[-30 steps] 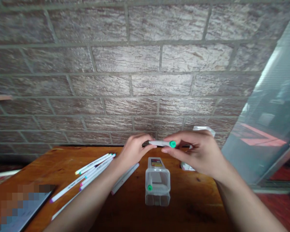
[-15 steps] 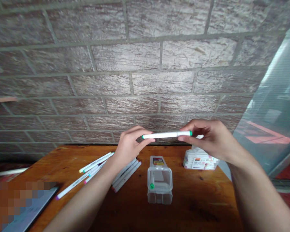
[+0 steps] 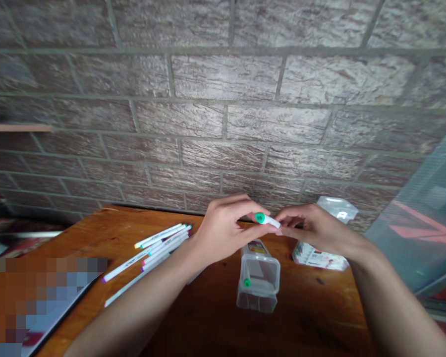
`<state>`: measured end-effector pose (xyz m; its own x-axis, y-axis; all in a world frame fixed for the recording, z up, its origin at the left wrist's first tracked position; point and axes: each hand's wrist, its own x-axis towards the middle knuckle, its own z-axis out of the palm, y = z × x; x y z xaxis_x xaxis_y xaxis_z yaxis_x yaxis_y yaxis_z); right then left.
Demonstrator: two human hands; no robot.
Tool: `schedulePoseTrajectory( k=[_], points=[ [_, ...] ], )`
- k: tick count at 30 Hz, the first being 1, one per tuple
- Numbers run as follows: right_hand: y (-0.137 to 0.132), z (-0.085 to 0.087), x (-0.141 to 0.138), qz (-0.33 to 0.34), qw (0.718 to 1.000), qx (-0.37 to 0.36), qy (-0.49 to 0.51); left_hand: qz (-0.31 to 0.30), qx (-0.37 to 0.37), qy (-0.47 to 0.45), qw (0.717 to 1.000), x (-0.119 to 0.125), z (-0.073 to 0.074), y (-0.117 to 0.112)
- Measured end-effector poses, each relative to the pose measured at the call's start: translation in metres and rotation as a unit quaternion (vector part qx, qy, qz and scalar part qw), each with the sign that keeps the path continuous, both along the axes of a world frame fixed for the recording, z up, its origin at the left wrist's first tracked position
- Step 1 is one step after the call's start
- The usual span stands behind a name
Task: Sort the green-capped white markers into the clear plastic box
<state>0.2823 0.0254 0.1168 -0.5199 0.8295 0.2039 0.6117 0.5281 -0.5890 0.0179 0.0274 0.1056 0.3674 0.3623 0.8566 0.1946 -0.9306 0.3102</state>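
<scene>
A white marker (image 3: 271, 222) with a green end cap is held up above the table, its green end tilted toward me. My left hand (image 3: 225, 225) pinches it near the green cap. The fingertips of my right hand (image 3: 317, 230) close on its other end. Below them a clear plastic case (image 3: 275, 277) lies on its side with its open end facing me. Inside it rests another green-tipped marker (image 3: 247, 282). Several white markers (image 3: 159, 248) with coloured ends lie on the table to the left, partly hidden behind my left forearm.
A white printed package (image 3: 321, 259) sits at the right behind my right wrist, with a clear plastic piece (image 3: 338, 208) above it. A dark-edged flat device (image 3: 69, 312) lies at the left of the wooden table (image 3: 305, 317). A brick wall (image 3: 208, 119) rises behind.
The marker has turned from lying sideways to pointing its green end at me. My hands have come closer together, and the view has shifted left.
</scene>
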Motion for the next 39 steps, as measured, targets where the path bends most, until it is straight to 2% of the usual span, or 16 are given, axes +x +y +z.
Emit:
schedulePoseTrajectory(
  k=[5,8,14,17,22,27,35,39],
  points=[
    [-0.009,0.012,0.014,-0.054,0.995,0.08,0.009,0.023,-0.078,-0.004,0.997,-0.01,0.0,0.014],
    [-0.02,0.019,0.016,-0.078,0.985,0.149,0.035,0.044,-0.119,0.043,0.991,-0.017,-0.003,0.03],
    [-0.047,0.026,-0.007,-0.041,0.959,0.274,0.054,0.059,-0.118,0.155,0.979,-0.008,-0.022,0.044],
    [-0.054,0.026,-0.016,-0.021,0.955,0.292,0.051,0.043,-0.124,0.179,0.975,-0.001,-0.032,0.043],
    [-0.057,0.026,-0.019,0.002,0.955,0.293,0.054,0.037,-0.111,0.179,0.977,0.003,-0.038,0.043],
    [-0.059,0.029,-0.014,0.005,0.963,0.257,0.084,0.032,-0.122,0.175,0.977,0.002,-0.034,0.039],
    [-0.054,0.033,0.003,-0.088,0.966,0.198,0.137,0.005,-0.149,0.081,0.985,-0.003,-0.024,0.034],
    [-0.048,0.033,0.008,-0.108,0.961,0.138,0.215,-0.026,-0.169,0.072,0.983,-0.003,-0.017,0.029]
  ],
)
